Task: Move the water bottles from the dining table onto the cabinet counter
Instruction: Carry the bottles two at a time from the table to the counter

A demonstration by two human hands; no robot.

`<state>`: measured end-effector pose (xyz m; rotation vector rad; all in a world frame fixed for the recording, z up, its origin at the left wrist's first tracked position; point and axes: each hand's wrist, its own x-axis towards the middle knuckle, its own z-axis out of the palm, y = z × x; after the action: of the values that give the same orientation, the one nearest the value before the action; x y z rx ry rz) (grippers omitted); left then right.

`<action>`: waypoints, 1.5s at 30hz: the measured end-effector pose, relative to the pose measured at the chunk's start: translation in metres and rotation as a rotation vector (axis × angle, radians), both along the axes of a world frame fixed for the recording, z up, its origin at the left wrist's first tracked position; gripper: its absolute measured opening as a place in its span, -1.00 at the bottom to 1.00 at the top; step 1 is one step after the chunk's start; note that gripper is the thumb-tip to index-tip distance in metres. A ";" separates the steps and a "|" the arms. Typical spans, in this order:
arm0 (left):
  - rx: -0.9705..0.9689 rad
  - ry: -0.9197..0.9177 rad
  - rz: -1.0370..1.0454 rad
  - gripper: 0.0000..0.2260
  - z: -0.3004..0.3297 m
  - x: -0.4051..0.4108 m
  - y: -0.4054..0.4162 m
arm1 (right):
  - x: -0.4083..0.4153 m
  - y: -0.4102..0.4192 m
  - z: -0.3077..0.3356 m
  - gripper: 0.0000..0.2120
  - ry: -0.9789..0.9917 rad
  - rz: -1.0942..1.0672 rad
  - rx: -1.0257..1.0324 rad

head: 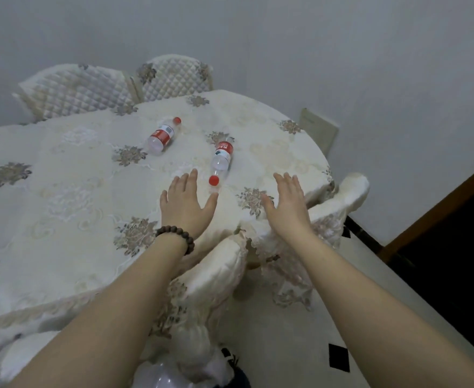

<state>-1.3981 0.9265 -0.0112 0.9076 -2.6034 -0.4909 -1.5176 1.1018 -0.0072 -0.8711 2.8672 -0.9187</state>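
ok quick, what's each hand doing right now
Left hand: open, fingers straight, holding nothing, near the nearer bottle.
Right hand: open, holding nothing.

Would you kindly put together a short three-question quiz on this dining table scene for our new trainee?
1. True or false: both water bottles stand upright on the table.
2. Which wrist wears the bead bracelet? A) left B) right
3. Fill in: the near bottle points its red ___ toward the person.

Key
1. False: the near bottle and the far bottle both lie on their sides.
2. A: it is by the left hand; the right hand has a bare wrist. Both hands are open, holding nothing.
3. cap
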 end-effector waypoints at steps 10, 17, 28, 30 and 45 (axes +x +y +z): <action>0.073 0.013 0.208 -0.38 -0.009 -0.079 -0.098 | -0.135 -0.118 -0.009 -0.39 0.027 0.253 0.269; 0.100 -0.052 0.311 -0.38 -0.032 -0.096 -0.133 | -0.205 -0.178 -0.037 -0.25 0.124 0.532 0.497; 0.192 -0.060 0.364 -0.38 -0.076 -0.120 -0.165 | -0.285 -0.256 -0.087 -0.51 0.409 0.989 0.579; 0.204 -0.069 0.369 -0.39 -0.078 -0.125 -0.170 | -0.287 -0.260 -0.093 -0.53 0.412 1.001 0.546; 0.090 -0.175 0.358 -0.39 -0.064 -0.249 -0.298 | -0.341 -0.293 -0.074 -0.28 -0.115 0.434 0.078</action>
<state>-1.6472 0.6287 -0.0754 1.4705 -2.5003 -0.4492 -1.8589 0.8086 -0.0809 -1.3098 2.4481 -0.7713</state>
